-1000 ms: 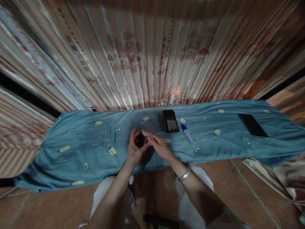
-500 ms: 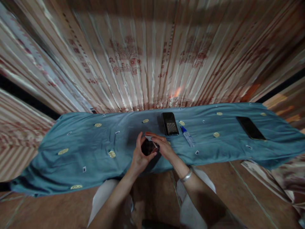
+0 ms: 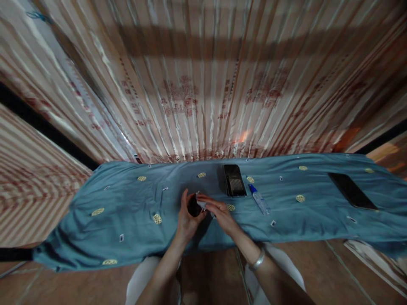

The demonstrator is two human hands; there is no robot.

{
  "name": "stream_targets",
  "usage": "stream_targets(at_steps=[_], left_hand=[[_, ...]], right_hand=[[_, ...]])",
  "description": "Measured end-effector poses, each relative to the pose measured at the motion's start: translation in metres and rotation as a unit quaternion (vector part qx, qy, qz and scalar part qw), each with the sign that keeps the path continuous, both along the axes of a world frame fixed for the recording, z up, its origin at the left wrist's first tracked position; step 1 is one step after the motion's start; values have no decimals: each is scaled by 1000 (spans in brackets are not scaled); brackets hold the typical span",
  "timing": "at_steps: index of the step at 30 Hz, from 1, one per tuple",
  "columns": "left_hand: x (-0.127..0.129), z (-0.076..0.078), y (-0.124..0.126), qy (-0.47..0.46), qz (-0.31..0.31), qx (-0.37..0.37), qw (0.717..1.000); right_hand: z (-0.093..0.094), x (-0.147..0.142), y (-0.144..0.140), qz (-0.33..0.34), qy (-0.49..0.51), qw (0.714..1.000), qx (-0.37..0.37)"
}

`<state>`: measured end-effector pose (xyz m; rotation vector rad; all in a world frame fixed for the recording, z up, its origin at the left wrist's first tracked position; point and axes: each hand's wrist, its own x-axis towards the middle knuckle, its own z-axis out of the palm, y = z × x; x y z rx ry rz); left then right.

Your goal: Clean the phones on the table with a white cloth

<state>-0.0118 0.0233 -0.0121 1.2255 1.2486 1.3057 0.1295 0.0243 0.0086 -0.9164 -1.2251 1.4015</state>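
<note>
My left hand [image 3: 187, 221] is closed around the edges of a dark, glossy object [image 3: 193, 206], thumb at the near side and fingers at the far side. Its exact kind is hard to make out in the shade. My right hand [image 3: 221, 215] pinches a small white cloth [image 3: 202, 204] against the dark object's right side. Both hands are above the near middle of the blue cloth-covered table [image 3: 133, 220]. To the right of them lie a black phone-like device [image 3: 234, 181] and a clear bottle with a blue cap [image 3: 259, 200].
A black phone [image 3: 352, 191] lies farther right on the table. A striped, printed curtain [image 3: 203, 97] hangs close behind the far edge, with dark frame bars [image 3: 47, 127] at the sides. My knees are under the near edge.
My view has tilted upward, so the table sits lower. The dark object is turned more edge-on, and the white cloth has moved from its far edge down along its right side.
</note>
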Motion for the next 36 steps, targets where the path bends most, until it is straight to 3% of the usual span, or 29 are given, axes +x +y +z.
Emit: stream_targets(at_steps=[11,19,26,31,36], left_hand=[[7,15,-24,45,-71,3,996],[10,15,-32,65,-95,16,993],[14,32,-33,84,-112,6,990],[16,35,-29,72,-97,-13,993],[18,27,-23,59,-90,-22,994]], right_hand=[[-2,-4,4,-21,59,995,-74],[3,-10,5,-62,112,982,-142],[0,-4,8,-53,154,965,-205],[6,-3,7,-66,142,975,-157],[4,-3,6,-87,130,976,-148]])
